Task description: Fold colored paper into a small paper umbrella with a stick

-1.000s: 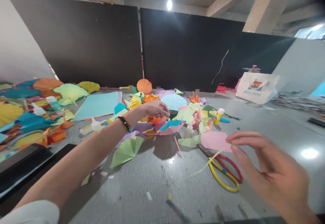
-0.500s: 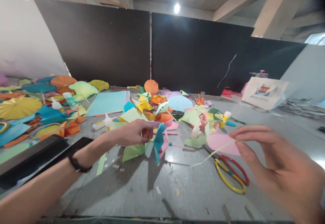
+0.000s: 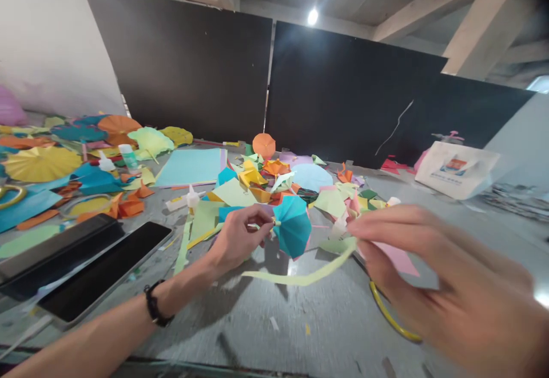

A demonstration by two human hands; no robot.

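My left hand [image 3: 240, 235] pinches a small blue folded-paper umbrella [image 3: 294, 226] at its tip, with the pleated outside facing me. Between the thumb and fingers of my right hand [image 3: 441, 275] is one end of a narrow pale yellow-green paper strip [image 3: 306, 279]. The strip's other end hangs loose below the umbrella. Under my right hand lies a pair of scissors [image 3: 388, 316]; only part of its yellow handle loop shows plainly. A pink paper piece [image 3: 398, 258] is partly covered by the same hand.
A black phone [image 3: 105, 269] lies at the left. Behind my hands are scattered folded papers, a glue bottle [image 3: 193, 198] and a stack of light blue sheets [image 3: 191, 166]. A white bag [image 3: 454, 171] stands at the back right; more paper umbrellas, including a yellow one [image 3: 43, 163], lie far left.
The blue umbrella has turned so its outside faces me. My right hand has moved left with the strip, over the scissors. The whole view has shifted slightly.
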